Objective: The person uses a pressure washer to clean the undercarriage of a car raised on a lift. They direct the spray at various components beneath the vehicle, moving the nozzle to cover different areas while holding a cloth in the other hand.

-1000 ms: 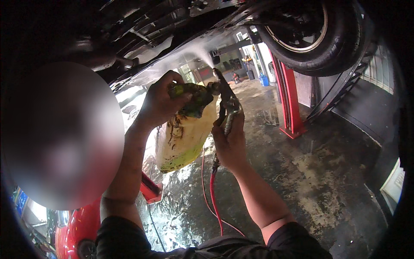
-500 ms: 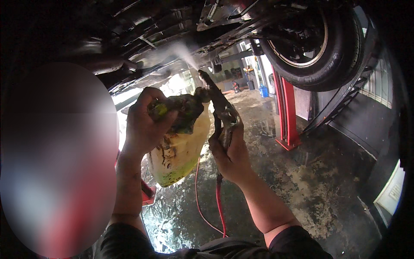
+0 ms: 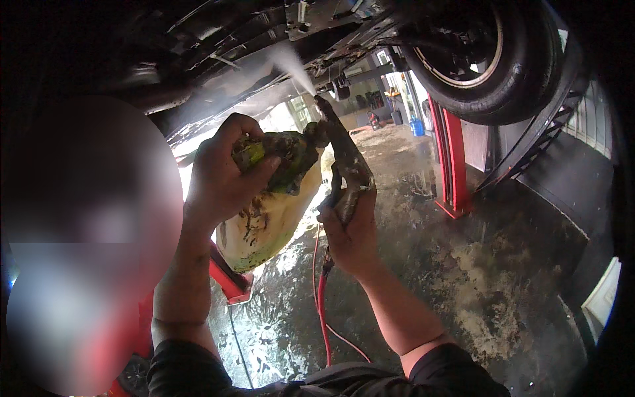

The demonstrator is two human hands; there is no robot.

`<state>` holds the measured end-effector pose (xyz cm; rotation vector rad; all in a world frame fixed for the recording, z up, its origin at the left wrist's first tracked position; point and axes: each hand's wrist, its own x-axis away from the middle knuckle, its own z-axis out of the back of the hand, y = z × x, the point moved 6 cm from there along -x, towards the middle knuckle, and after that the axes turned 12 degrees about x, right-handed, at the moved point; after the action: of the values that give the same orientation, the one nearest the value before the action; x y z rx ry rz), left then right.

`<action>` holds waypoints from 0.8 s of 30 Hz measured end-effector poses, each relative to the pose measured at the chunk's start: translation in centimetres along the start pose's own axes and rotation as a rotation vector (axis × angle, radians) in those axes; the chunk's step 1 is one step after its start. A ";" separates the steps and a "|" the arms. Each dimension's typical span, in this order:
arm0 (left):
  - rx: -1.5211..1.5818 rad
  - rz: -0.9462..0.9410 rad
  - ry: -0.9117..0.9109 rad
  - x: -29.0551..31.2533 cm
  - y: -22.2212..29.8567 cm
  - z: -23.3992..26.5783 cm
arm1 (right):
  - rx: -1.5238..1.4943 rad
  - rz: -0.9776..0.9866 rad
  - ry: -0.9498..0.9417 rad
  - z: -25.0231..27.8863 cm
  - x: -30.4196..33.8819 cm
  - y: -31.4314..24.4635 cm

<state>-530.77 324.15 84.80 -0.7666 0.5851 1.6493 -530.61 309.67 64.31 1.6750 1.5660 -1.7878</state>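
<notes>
Spray gun (image 3: 345,145): held raised below the vehicle underside (image 3: 225,66), its nozzle (image 3: 319,99) tilted up and to the left.
Mist (image 3: 291,66): thrown in a pale cone toward the dark metal overhead; where it lands is blurred.
Right hand (image 3: 354,235): wrapped around the gun's handle; how far the trigger is squeezed cannot be told, as the fingers are partly hidden.
Left hand (image 3: 221,178): closed around the grimy, green-smeared top (image 3: 291,162) of the translucent jug (image 3: 264,228), which is hung below the fist.
Round fitting (image 3: 317,134): seen between jug top and gun; whether the two are firmly joined cannot be told.
Jug risk: a slip could be caused by the slick-looking grime under the fingers, and the fitting could be strained if the jug is tipped away from the gun.
Drip risk: spray could be thrown back onto arms and head, since the gun is aimed at metal overhead.
Hose risk: the gun could be tugged off aim if the red hose (image 3: 323,311), hung from the handle, is snagged.
Footing risk: a slide could be caused by the wet-looking floor (image 3: 476,278).
</notes>
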 end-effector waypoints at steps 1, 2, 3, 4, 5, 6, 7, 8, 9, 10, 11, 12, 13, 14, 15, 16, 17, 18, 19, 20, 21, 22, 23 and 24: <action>-0.023 -0.009 0.010 0.0 0.5 0.0 | 0.027 0.051 0.016 0.5 -0.1 -0.4; -0.046 -0.018 0.020 0.1 0.9 0.2 | 0.080 0.103 0.027 0.9 -0.1 -0.6; -0.069 -0.027 0.030 0.3 1.3 0.3 | 0.018 0.066 -0.007 0.7 0.0 -0.5; -0.069 -0.004 0.037 0.6 1.5 0.6 | -0.042 0.032 -0.040 0.5 0.1 -0.6; -0.069 0.018 0.044 1.0 1.5 1.1 | -0.037 0.039 -0.048 0.5 0.2 -1.2; -0.068 0.040 0.052 1.4 1.5 1.5 | -0.030 0.047 -0.056 0.6 0.2 -1.8; -0.063 0.052 0.068 2.1 1.6 2.0 | 0.038 0.095 -0.041 0.7 0.3 -3.2; -0.057 0.064 0.086 2.9 1.5 2.6 | 0.108 0.144 -0.027 0.6 0.5 -4.4; -0.049 0.076 0.104 3.6 1.5 3.2 | 0.077 0.111 -0.054 0.0 1.1 -4.6; -0.058 0.055 0.085 3.7 1.6 3.6 | 0.045 0.072 -0.070 -0.2 1.6 -4.6; -0.067 0.033 0.066 3.7 1.8 4.2 | 0.013 0.034 -0.085 -0.4 2.1 -4.7; -0.074 0.009 0.046 3.6 1.9 4.8 | 0.008 0.022 -0.088 -0.4 2.5 -5.4; -0.060 0.043 0.022 3.9 1.7 5.4 | 0.006 0.014 -0.095 -0.6 3.1 -6.3; -0.046 0.076 -0.004 4.1 1.6 6.1 | 0.004 0.005 -0.101 -0.9 3.7 -7.1; -0.033 0.109 -0.032 4.2 1.7 6.7 | 0.003 0.029 -0.060 -1.1 4.3 -7.9; 0.028 0.124 -0.058 4.4 2.0 7.3 | -0.001 0.052 -0.022 -1.7 5.1 -8.6; 0.034 0.106 -0.078 4.5 2.4 7.8 | -0.005 0.076 0.017 -2.2 5.8 -9.5; 0.039 0.088 -0.099 4.4 2.9 8.2 | -0.048 0.022 0.045 -2.7 6.5 -10.2; 0.045 0.072 -0.120 4.3 3.1 8.6 | -0.052 0.020 0.070 -3.2 6.9 -10.4; 0.044 0.089 -0.198 4.0 3.0 9.1 | -0.058 0.017 0.094 -3.9 7.2 -10.3; 0.083 0.078 -0.216 4.1 3.2 9.3 | -0.063 0.015 0.118 -4.4 7.7 -10.4; 0.124 0.064 -0.225 4.3 3.8 9.4 | -0.069 -0.016 0.121 -4.1 8.2 -11.6; 0.165 0.050 -0.234 4.4 4.3 9.5 | -0.072 -0.014 0.148 -4.3 8.6 -12.1; 0.155 -0.142 -0.205 4.3 5.3 9.5 | -0.074 -0.011 0.174 -4.4 9.1 -12.7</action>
<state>-538.06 332.79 87.70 -0.5073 0.4952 1.5098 -540.53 322.51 64.38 1.8318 1.6928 -1.6057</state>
